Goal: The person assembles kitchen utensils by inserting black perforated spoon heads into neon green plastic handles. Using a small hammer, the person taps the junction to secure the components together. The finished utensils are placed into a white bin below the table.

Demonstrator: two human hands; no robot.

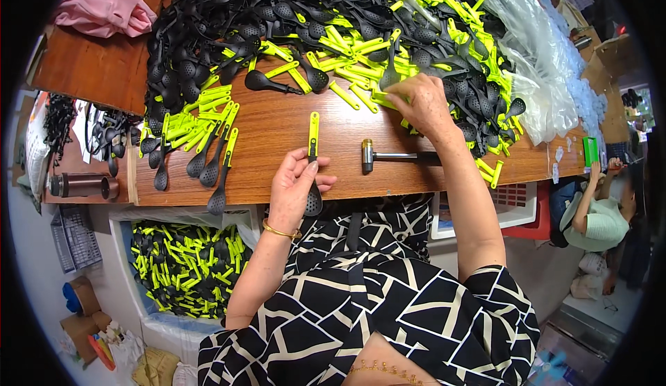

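Observation:
My left hand (295, 185) pinches a black slotted spoon (313, 202) just above the table's near edge. Its lime-green handle points up and away from me, and its perforated bowl hangs below my fingers. At the front of the heap, the closed fingertips of my right hand (422, 105) are on a loose lime-green handle piece (382, 99). Between the hands lies a small hammer (367, 157), its dark grip partly under my right forearm. Several green-handled spoons (217, 195) lie together at the left, some jutting over the edge.
A large heap of black spoon and ladle heads (229, 11) covers the far table. Clear plastic sheeting (534, 73) borders it at right. Below the left edge stands a lined bin of green-handled utensils (187, 268). A flask (83, 186) lies left; another person (596, 216) sits far right.

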